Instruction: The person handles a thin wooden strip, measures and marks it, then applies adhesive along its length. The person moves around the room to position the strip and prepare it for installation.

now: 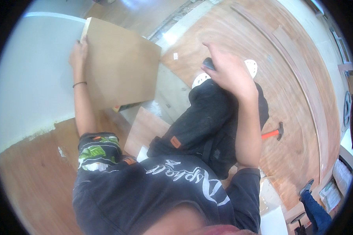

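Observation:
My left hand (79,55) grips the left edge of a tan board (121,66), held upright against a pale wall panel (35,70). My right hand (227,74) is raised over my bent legs and white perforated shoes, closed round a dark object (208,62) that is mostly hidden by the fingers; its index finger sticks out. A claw hammer (272,132) with an orange handle lies on the plywood to my right. A small yellow and black item (117,107) peeks out below the board.
Large plywood sheets with a long thin strip (304,98) cover the right side. A loose plywood piece (141,129) sits below the board. Another person's leg (313,207) is at the lower right, near bags (339,176). Brown wood (35,168) meets the pale panel at lower left.

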Demonstrator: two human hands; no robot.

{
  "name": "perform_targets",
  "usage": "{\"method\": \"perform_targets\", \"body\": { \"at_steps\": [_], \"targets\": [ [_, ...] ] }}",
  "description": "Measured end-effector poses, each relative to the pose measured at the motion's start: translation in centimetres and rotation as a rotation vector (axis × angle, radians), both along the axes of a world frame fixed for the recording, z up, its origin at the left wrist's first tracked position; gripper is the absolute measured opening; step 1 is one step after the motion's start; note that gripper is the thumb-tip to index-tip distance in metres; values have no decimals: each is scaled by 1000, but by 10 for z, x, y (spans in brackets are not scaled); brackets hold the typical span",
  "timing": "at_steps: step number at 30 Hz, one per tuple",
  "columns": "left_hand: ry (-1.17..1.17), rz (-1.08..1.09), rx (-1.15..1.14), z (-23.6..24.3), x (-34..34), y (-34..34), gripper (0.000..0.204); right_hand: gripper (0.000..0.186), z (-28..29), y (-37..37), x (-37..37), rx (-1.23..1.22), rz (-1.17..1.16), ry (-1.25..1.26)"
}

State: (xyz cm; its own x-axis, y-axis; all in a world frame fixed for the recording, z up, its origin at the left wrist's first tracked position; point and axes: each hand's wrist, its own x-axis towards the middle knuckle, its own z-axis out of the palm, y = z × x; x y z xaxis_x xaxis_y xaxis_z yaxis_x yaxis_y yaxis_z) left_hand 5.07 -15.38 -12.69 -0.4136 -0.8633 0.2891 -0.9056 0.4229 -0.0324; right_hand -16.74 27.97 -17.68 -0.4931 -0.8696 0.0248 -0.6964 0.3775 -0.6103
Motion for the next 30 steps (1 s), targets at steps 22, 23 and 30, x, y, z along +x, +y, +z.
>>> {"method": "perform_targets", "body": {
  "at_steps": [22,23,30],
  "targets": [
    [81,-211,-538,-27,-50,-47,24,48,11,4,1,80,-19,-21],
    [49,-182,-551,-27,-50,-50,26,48,8,4,1,80,-22,-23],
    [10,-129,-561,-42,-80,-87,40,36,-27,8,3,-220,-8,93]
  ]
}}
